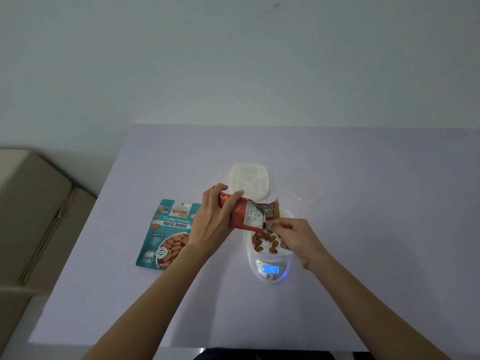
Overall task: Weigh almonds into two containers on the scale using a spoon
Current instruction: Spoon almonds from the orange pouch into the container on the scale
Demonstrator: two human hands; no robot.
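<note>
your left hand (215, 216) is wrapped around an orange snack packet (240, 211), thumb on its far side and fingers curled over the near side. it holds the packet tipped on its side, with the open end pointing right, above the far edge of the white container (279, 252). that container sits on the kitchen scale (270, 275), a little right of the table's middle. about a dozen almonds (262, 239) lie loose on its ribbed floor. the scale's blue display (271, 269) faces you and reads 16.

your right hand (293, 237) hovers over the right side of the container, fingers curled. its thumb and forefinger meet right at the lower corner of the packet's mouth. you cannot tell whether they pinch the packet's edge or some small dark thing there.

a second white container (249, 181) with a slotted base stands just beyond the scale, partly hidden by the packet. a clear plastic lid (302, 187) lies flat on the table (363, 255) to its right, near it but apart from it. left of your left wrist, a teal pouch of roasted almonds (168, 235) lies flat, label up. a beige cushion (33, 216) shows past the table's left edge.
</note>
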